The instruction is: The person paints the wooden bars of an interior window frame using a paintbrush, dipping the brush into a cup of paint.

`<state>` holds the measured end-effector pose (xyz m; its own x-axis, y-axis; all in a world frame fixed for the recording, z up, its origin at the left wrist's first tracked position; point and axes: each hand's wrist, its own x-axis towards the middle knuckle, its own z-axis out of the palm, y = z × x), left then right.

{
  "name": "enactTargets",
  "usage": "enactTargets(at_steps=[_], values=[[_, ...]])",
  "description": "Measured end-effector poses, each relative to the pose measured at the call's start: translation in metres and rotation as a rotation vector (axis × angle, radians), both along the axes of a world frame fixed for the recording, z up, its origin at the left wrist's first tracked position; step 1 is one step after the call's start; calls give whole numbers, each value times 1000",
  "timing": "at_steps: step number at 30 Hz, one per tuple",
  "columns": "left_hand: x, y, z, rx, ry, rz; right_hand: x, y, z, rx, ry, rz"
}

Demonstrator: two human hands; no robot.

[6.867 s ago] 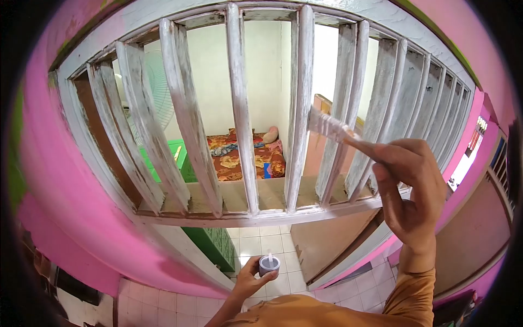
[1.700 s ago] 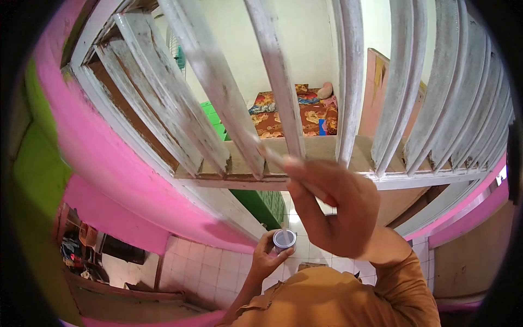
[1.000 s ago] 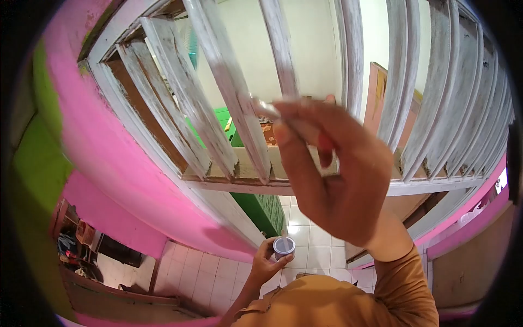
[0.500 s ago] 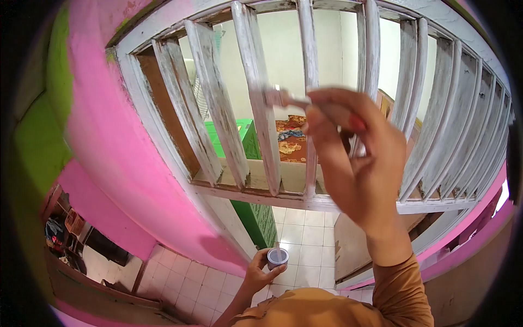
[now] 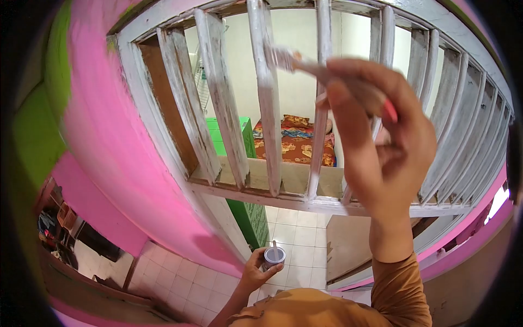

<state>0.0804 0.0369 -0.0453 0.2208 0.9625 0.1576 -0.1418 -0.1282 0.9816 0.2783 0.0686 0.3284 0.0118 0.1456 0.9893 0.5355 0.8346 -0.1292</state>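
Observation:
My right hand (image 5: 381,125) is closed around the handle of a paintbrush (image 5: 305,65), whose red-tipped end sticks out behind the fingers. The white bristles reach left and touch, or nearly touch, the upper part of a wooden slat (image 5: 265,92); motion blur hides the exact contact. Patchy white paint covers the slats, with greyish, worn wood showing on several. Low down, my left hand (image 5: 256,272) grips a small paint can (image 5: 274,256) with pale paint inside. A thin stick (image 5: 275,248) stands up out of the can.
The slats sit in a white frame (image 5: 327,206) beside a pink wall (image 5: 131,180). Through the gaps appear a green cabinet (image 5: 248,218) and a bed with a patterned orange cover (image 5: 294,150). Pale floor tiles (image 5: 299,240) lie below, and dark clutter (image 5: 60,229) stands at lower left.
My right hand and the paintbrush have moved upward along the slat, and the hand sits further right in view. My left hand still holds the paint can low down.

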Motion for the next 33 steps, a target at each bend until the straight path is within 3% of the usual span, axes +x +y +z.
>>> enactTargets(at_steps=[2,6,7,9,14,18,24,27,30,33], values=[[0,1,2,-15,-8,7,1,-7,-10,-72,-39,-17],[2,0,7,-11,-24,-22,-3,-9,-13,-113,138,161],[3,0,9,-11,-22,-27,-4,-14,-17,-163,78,63],[2,-2,7,-14,-35,-21,2,-18,-26,-78,-110,-61],[-3,-7,5,-40,-28,-20,2,-26,-39,36,-82,9],[-8,-9,-2,12,13,18,-24,-25,-22,181,-212,8],[-13,-14,-6,27,-14,62,-61,15,-24,11,-94,-134],[-14,-16,-3,11,-33,83,-71,39,-5,69,61,160],[-15,-17,-5,9,-72,86,-66,46,26,185,3,73],[-17,-17,-7,24,-76,85,-67,35,10,56,28,87]])
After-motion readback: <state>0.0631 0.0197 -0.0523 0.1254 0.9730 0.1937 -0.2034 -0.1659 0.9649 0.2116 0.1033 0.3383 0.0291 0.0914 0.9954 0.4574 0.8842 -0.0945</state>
